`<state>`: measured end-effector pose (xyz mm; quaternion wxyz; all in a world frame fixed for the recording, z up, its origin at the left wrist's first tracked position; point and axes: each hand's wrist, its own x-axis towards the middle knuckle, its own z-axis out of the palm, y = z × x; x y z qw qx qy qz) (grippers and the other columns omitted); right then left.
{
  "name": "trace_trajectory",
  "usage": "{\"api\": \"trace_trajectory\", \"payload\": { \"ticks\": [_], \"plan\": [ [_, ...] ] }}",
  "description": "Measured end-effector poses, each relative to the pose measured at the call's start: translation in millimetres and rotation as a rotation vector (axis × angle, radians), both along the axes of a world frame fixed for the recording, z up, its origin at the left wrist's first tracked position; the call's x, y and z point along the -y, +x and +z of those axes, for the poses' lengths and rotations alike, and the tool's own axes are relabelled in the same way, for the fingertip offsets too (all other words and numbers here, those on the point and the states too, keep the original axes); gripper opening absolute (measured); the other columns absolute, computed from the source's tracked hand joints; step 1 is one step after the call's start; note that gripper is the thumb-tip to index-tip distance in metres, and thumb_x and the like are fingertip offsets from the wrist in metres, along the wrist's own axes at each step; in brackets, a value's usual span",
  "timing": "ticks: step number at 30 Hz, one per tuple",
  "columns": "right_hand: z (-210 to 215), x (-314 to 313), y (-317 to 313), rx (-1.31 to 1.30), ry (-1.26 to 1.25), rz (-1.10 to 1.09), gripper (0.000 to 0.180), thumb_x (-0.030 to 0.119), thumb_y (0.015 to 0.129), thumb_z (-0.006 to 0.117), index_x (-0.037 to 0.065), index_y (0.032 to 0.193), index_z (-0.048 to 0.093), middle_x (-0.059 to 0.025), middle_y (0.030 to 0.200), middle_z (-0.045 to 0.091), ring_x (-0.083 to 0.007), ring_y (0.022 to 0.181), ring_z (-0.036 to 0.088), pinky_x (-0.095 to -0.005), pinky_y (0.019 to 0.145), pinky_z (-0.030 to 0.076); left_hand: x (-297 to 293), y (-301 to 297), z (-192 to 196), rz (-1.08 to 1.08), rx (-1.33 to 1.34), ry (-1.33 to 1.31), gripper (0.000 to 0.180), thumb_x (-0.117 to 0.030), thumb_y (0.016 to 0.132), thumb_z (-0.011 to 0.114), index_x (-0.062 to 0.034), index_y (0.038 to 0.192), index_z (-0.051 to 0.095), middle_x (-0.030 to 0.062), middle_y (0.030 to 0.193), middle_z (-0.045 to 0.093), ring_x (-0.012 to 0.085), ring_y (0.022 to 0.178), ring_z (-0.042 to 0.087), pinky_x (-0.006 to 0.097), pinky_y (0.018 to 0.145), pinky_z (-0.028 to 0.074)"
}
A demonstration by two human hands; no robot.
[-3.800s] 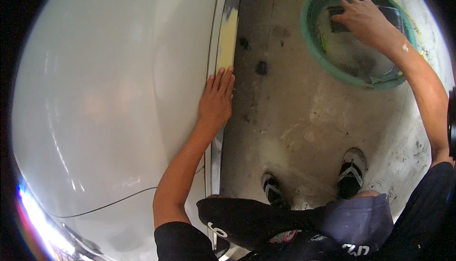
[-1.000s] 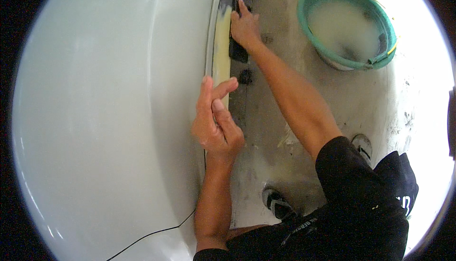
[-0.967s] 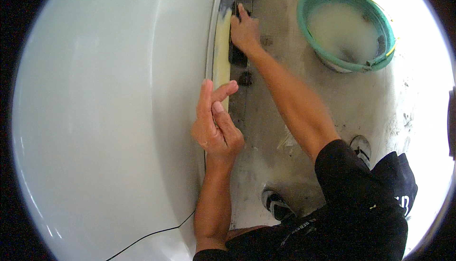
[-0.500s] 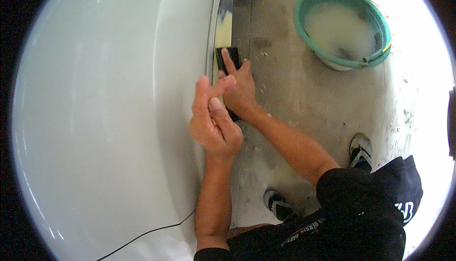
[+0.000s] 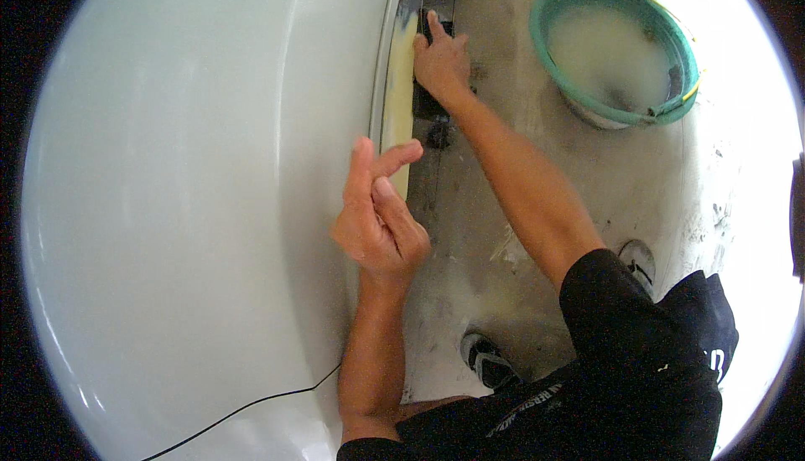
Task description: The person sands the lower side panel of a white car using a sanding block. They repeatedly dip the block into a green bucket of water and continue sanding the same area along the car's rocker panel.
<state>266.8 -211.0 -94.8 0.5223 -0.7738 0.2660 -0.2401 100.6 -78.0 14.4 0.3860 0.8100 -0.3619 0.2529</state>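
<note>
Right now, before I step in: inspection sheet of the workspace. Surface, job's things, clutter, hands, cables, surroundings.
Surface: glossy white panel, with a pale yellow strip along its right edge.
Job's things: black block at the strip's right edge, contact unclear; green tub of cloudy liquid at upper right.
Clutter: dark blotch on the floor; stain or loose bit, cannot tell.
Hands: right hand grips the block, index finger extended; left hand holds nothing, fingers bent.
Cables: nothing seen; the dark line low on the panel looks like a seam.
Surroundings: the person's two shoes on the floor.
</note>
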Motion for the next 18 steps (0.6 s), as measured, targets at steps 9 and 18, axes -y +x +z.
{"api": "trace_trajectory", "payload": {
  "ticks": [9, 18],
  "plan": [
    [6, 23, 20, 0.043, 0.138, -0.006, 0.054, 0.037, 0.092, 0.048, 0.022, 0.144, 0.04, -0.0364, 0.117, 0.043, -0.0529, 0.101, 0.053, -0.0525, 0.091, 0.045, 9, 6, -4, -0.031, 0.016, -0.033, 0.04, -0.006, 0.098, 0.031, 0.0059, 0.136, 0.033, 0.0228, 0.094, 0.067, 0.028, 0.081, 0.067, 0.037, 0.08, 0.054],
    [11, -16, -21, 0.031, 0.136, 0.008, 0.055, 0.036, 0.092, 0.049, 0.017, 0.142, 0.041, -0.0383, 0.117, 0.044, -0.0531, 0.104, 0.052, -0.0536, 0.093, 0.045, -1, -5, 23, -0.04, 0.125, -0.244, 0.041, -0.003, 0.097, 0.032, 0.0125, 0.135, 0.031, 0.0242, 0.09, 0.067, 0.0267, 0.078, 0.067, 0.032, 0.074, 0.053]
  ]
}}
